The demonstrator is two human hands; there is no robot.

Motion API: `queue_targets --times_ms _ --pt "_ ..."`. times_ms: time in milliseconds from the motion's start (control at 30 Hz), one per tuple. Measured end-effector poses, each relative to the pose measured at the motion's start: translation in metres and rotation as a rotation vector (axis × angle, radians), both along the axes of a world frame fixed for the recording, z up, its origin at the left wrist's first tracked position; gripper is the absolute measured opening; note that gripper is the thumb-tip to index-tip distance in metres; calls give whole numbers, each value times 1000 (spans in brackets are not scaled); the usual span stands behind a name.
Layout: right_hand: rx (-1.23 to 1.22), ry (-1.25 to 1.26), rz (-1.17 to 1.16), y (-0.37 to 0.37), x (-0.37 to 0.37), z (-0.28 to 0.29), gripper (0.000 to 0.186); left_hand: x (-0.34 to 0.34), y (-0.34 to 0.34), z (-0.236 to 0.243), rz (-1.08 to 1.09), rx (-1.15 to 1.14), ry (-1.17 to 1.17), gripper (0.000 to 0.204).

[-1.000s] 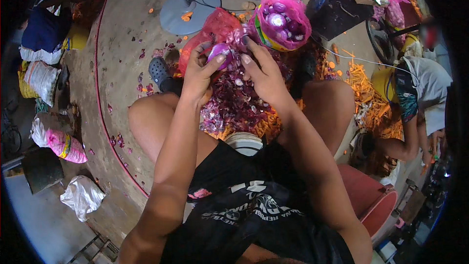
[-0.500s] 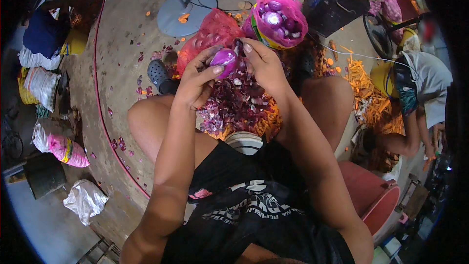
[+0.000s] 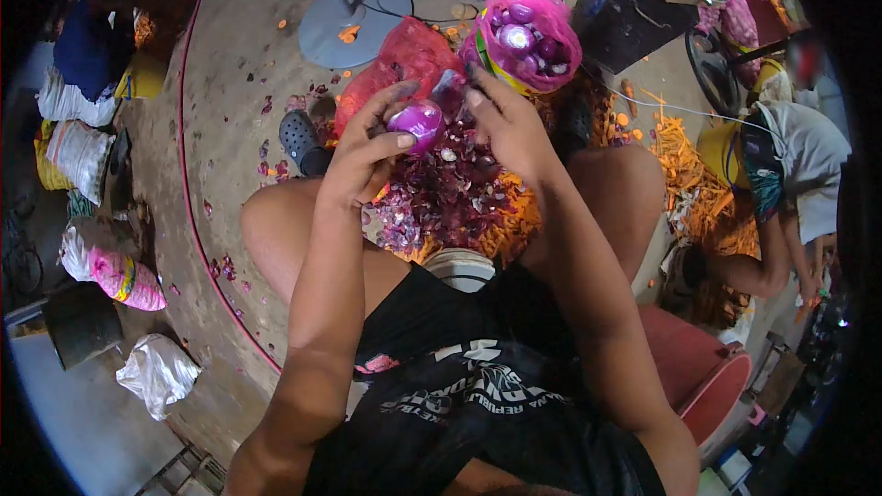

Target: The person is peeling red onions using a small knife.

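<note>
A shiny purple-red onion (image 3: 415, 127), its outer skin gone, sits in my left hand (image 3: 367, 142), with fingers and thumb closed round its side. To the right, my right hand (image 3: 511, 124) has its thumb and fingers spread apart. Just off its fingertips is a thin, pale purple flake of onion skin (image 3: 448, 88), slightly blurred; it appears loose from the fingers. Below both hands lies a heap of dark red onion skins (image 3: 446, 188) mixed with orange peelings (image 3: 514, 220).
Ahead stands a pink-mesh-lined bucket of peeled onions (image 3: 524, 41), beside a red mesh bag (image 3: 390, 69). A grey stand base (image 3: 344, 29) is behind. Carrot peelings (image 3: 684, 165) lie at right near another person (image 3: 799, 147). A red bucket (image 3: 694, 372) is by my right side.
My right hand has moved a little right, its fingers opening, and the skin flake has come away from the onion. My left hand has lowered the onion slightly.
</note>
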State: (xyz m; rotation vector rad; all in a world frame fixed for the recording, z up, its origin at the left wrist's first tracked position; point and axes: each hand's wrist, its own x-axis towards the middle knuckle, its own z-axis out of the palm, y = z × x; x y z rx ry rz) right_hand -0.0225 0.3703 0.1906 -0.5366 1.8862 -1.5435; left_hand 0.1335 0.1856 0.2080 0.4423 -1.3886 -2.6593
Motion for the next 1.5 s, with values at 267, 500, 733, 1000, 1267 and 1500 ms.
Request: queue_targets --times_ms 267,500,733,1000,1267,1500 --pt "-131 559 258 9 14 21 42 -4 -2 -11 68 -43 -1 84" --pt "-103 286 160 9 7 18 33 -2 -2 -5 39 12 41 84" --pt "-174 468 249 8 18 22 33 -4 -2 -8 107 24 16 82" --pt "-132 140 114 5 15 14 33 -1 1 -2 62 12 70 89" --pt "-175 468 178 6 22 16 33 -5 0 -10 130 11 57 86" --pt "-208 280 100 4 16 10 33 -2 1 -5 41 82 124 90"
